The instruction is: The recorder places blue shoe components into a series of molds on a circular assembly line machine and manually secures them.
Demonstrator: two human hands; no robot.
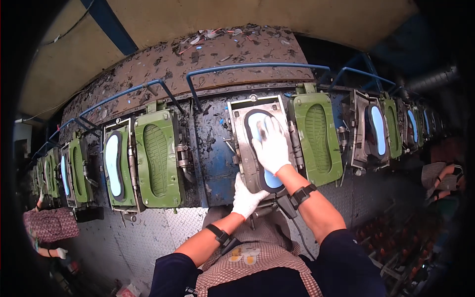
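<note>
In front of me a grey metal sole mould (241, 129) lies with its lid swung over to the right. It holds a black sole with a light blue face (270, 179). My right hand (273, 147), in a white glove, lies on the blue face with its fingers stretched out, covering the middle of it. My left hand (246, 199), also gloved in white, rests at the mould's near left corner, thumb and fingers apart. Right of the sole is the green mould half (316, 141), with a tread-patterned hollow.
Moulds stand in a curved row on both sides, including a green one (157, 163) and a blue-faced sole (113, 163). A blue rail (257, 65) runs behind them, before a board littered with black scraps (148, 74). Other people work at far left (49, 225) and right (440, 175).
</note>
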